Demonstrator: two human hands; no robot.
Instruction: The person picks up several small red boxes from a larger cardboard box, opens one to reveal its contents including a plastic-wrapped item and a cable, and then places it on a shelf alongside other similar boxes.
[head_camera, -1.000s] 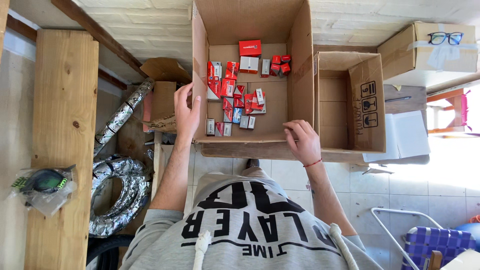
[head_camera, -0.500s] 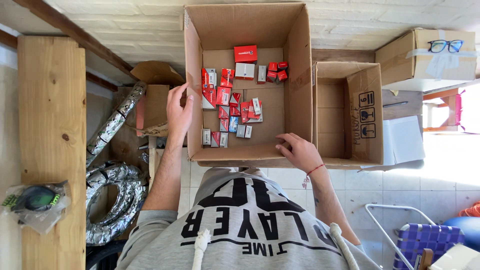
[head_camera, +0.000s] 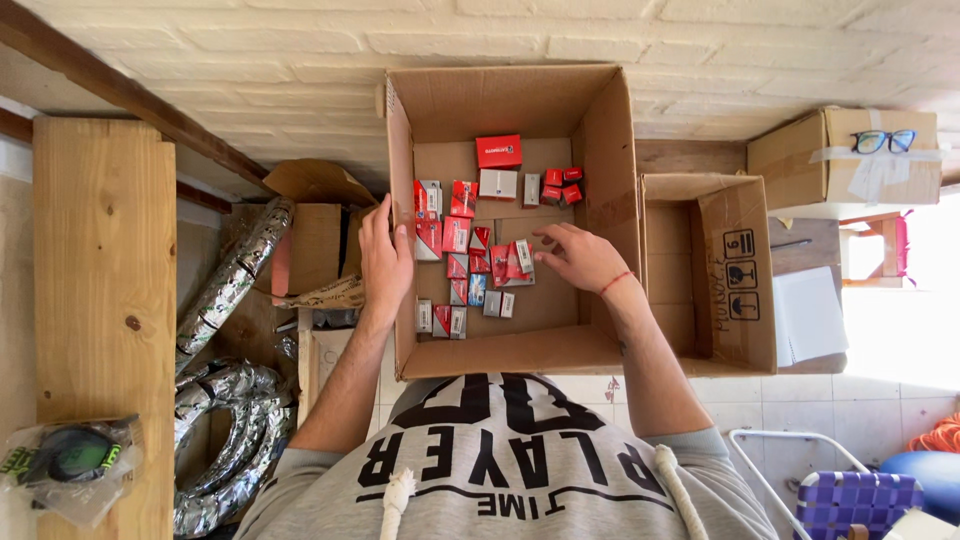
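A large open cardboard box (head_camera: 610, 140) stands in front of me. On its floor lie several small red and white boxes (head_camera: 470, 250), with a bigger red box (head_camera: 498, 151) at the far end. My left hand (head_camera: 385, 255) grips the box's left wall, fingers over the rim. My right hand (head_camera: 575, 255) is inside the box, fingers spread just above the small boxes near the middle, holding nothing. A red band circles that wrist.
A second open cardboard box (head_camera: 735, 270) stands to the right, a taped box with glasses (head_camera: 880, 140) on top behind it. Silver flexible ducting (head_camera: 225, 390) and a wooden plank (head_camera: 100, 300) lie at left. A brick wall is beyond. A folding chair (head_camera: 850, 495) is lower right.
My right hand has left the box's near edge and reached inside over the small boxes. My left hand stays on the left wall. The view has shifted slightly.
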